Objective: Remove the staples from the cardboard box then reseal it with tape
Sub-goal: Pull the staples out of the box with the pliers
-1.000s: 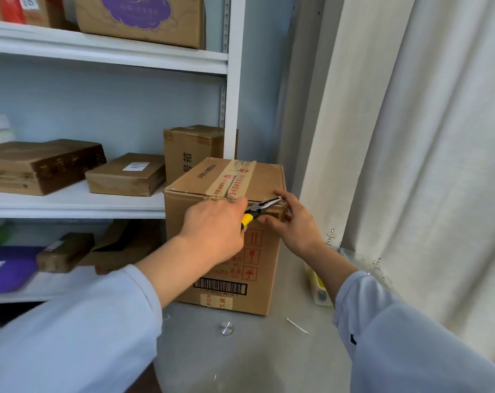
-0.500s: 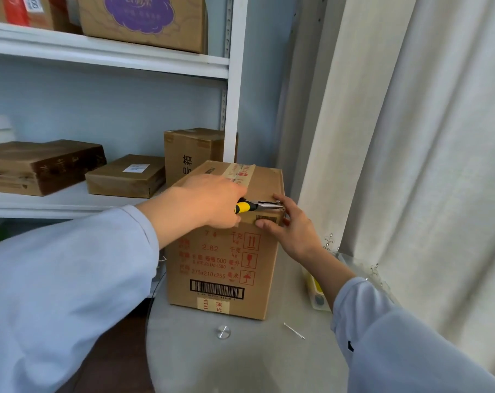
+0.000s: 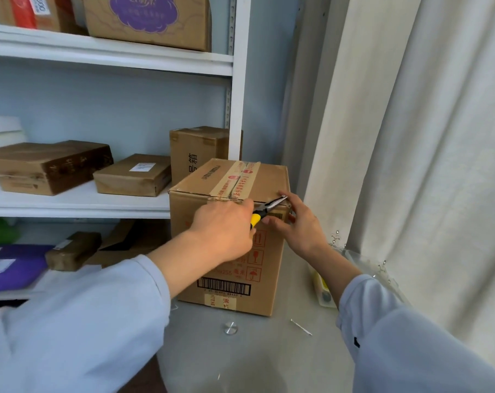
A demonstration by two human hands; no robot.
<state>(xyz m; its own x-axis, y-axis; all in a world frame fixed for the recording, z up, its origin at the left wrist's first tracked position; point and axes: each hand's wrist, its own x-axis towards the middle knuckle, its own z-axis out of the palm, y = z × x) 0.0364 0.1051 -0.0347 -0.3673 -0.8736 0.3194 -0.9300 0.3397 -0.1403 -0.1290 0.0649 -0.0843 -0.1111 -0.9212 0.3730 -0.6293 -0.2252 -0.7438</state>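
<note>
Box [image 3: 235,279], staple [image 3: 301,327] on table [image 3: 269,355]

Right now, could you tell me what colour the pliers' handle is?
Yellow and black, on the pliers in the head view.

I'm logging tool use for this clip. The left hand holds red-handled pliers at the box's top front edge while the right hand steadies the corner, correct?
Not quite: the pliers have a yellow handle, not red, as the head view shows. The rest holds: the left hand holds them at the top front edge of the box while the right hand steadies the corner.
</note>
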